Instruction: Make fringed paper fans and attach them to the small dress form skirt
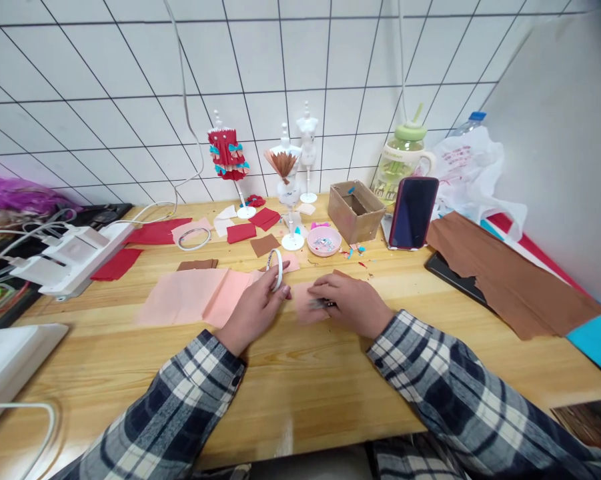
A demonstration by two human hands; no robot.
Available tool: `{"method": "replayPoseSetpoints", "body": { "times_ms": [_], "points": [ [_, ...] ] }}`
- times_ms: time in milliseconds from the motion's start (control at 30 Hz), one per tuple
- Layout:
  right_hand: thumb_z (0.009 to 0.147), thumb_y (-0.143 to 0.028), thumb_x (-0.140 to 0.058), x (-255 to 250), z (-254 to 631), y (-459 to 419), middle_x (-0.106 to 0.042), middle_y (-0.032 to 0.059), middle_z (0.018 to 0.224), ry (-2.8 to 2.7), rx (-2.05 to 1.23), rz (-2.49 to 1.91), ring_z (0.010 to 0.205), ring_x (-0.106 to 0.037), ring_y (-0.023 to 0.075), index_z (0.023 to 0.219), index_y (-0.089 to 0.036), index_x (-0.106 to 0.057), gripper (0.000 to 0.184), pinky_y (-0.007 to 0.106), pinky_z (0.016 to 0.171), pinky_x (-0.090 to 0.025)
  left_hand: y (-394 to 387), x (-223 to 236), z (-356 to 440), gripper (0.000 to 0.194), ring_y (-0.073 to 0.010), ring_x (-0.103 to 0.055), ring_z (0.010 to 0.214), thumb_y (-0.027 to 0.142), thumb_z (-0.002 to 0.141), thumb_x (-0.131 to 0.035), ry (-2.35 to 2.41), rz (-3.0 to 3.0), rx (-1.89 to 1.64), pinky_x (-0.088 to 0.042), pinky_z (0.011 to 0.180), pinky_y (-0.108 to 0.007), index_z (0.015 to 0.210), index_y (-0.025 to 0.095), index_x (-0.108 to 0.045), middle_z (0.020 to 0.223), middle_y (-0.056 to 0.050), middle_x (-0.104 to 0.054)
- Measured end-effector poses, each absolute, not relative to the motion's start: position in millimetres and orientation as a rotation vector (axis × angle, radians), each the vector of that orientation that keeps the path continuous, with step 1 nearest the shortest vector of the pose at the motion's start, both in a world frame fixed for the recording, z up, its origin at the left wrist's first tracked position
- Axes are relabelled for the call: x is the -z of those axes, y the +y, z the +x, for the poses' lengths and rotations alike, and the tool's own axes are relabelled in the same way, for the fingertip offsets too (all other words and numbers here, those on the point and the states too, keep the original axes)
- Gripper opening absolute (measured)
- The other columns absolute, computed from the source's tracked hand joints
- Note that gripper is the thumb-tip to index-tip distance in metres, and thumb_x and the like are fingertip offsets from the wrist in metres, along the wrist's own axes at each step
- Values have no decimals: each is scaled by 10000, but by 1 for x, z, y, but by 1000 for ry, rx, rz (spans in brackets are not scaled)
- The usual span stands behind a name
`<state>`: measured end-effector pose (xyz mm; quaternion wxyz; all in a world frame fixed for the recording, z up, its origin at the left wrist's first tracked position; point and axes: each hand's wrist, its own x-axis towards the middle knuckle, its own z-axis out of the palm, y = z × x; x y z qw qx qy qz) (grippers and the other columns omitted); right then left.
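Looks like we're working the pink paper piece (304,305) on the worktop (290,380), left grip (253,305) closed round a white ring (280,270), right grip (354,301) clutching a blurry dark tool (323,303), so next we'd probably need that piece steadied.

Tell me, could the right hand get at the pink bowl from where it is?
Probably yes: the bowl sits beyond the right hand, and nothing tall stands between them on the table. The blurred dark thing that hand seems to hold may need putting down first.
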<state>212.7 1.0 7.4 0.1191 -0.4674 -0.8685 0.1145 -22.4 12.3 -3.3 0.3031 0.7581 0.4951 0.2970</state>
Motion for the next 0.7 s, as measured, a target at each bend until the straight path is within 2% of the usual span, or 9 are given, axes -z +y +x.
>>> {"method": "replayPoseSetpoints", "body": {
  "times_ms": [67,133,167,233,333,433,567,700],
  "points": [
    [909,-254,-539,-8,216,3,-669,44,1115,-2398,-238,-1521,974,-628,195,1242,-275,-609,340,277,717,-462,10,2,-21,581,-203,-655,981,355,968,-434,1245,2016,-782,-467,929,-380,1505,217,-258,1034,-58,-709],
    [928,-290,-520,-8,222,6,-657,72,1093,-2282,-132,-1668,930,-631,214,1274,-250,-573,353,297,697,-460,8,1,-20,613,-200,-638,1063,333,972,-424,1198,2016,-780,-446,979,-391,1524,213,-187,1122,-75,-705],
    [930,-290,-515,-7,224,8,-645,86,1099,-2255,-90,-1716,909,-630,222,1268,-239,-571,347,308,691,-459,7,1,-20,600,-201,-630,1098,328,973,-421,1186,2021,-768,-442,994,-393,1518,208,-202,1155,-84,-702],
    [933,-256,-502,-5,229,12,-629,106,1106,-2252,-45,-1751,903,-624,232,1235,-222,-590,317,323,706,-461,7,1,-19,519,-210,-621,1143,340,974,-418,1190,2031,-744,-447,1004,-393,1462,190,-326,1194,-103,-697],
    [943,-222,-487,-1,233,17,-639,118,1098,-2270,-45,-1649,997,-596,250,1280,-206,-573,348,348,802,-464,8,1,-19,403,-225,-629,1149,374,977,-406,1216,2028,-746,-464,1004,-394,1309,171,-510,1192,-116,-703],
    [932,-225,-529,1,229,17,-668,107,1105,-2302,-193,-1431,1029,-585,241,1296,-197,-562,366,365,864,-453,8,1,-18,388,-231,-640,1138,388,971,-419,1238,2020,-774,-481,993,-395,1268,169,-539,1166,-114,-716],
    [883,-203,-610,1,219,11,-707,59,985,-2425,-507,-1067,908,-612,191,1101,-205,-666,225,321,815,-451,9,1,-18,371,-232,-636,1139,375,968,-427,1263,2036,-781,-491,975,-389,1252,177,-560,1157,-104,-719],
    [847,-247,-678,0,214,8,-708,39,934,-2517,-595,-926,870,-610,177,1033,-219,-702,190,313,805,-435,11,1,-20,316,-225,-632,1093,342,972,-423,1285,2106,-822,-484,952,-387,1180,199,-614,1138,-82,-712]
  ]
}}
